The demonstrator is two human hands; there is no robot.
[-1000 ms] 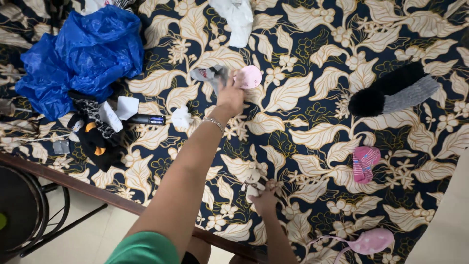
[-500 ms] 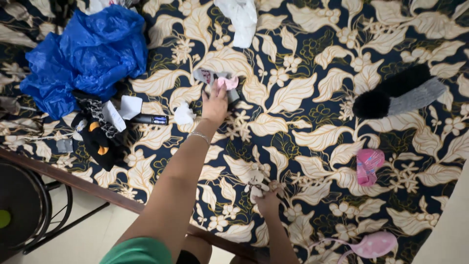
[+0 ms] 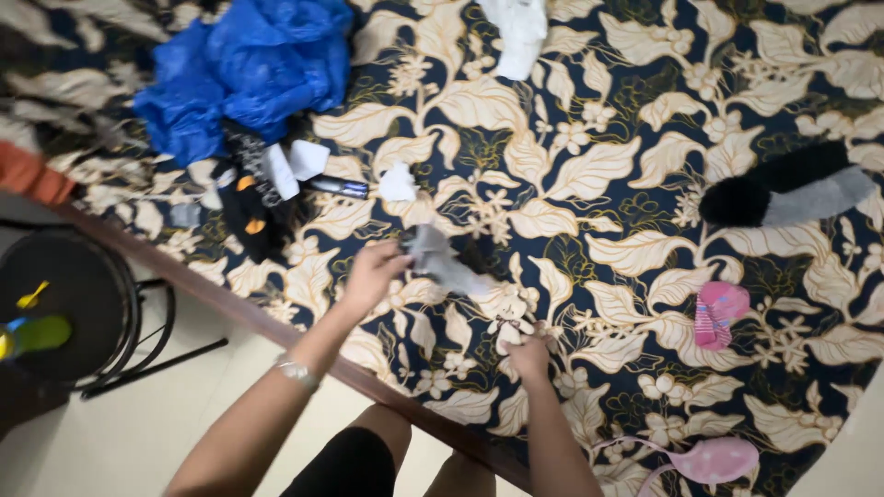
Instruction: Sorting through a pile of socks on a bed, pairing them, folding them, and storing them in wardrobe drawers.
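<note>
Above a floral bedspread (image 3: 608,175), left hand (image 3: 373,273) with grip clenched on a blurred grey sock (image 3: 440,262) at mid-bed, right hand (image 3: 529,354) grip pinching a small pale sock (image 3: 509,333) near the bed edge.

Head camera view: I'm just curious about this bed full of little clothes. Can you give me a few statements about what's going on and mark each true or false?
1. The left hand grips a grey sock. True.
2. The right hand rests on the blue plastic bag. False: it is down on the leaf-patterned sheet, near the bed's edge, far from the bag.
3. A black and grey fuzzy sock lies at the right. True.
4. The pink striped sock is in the left hand. False: it lies by itself on the sheet.
</note>
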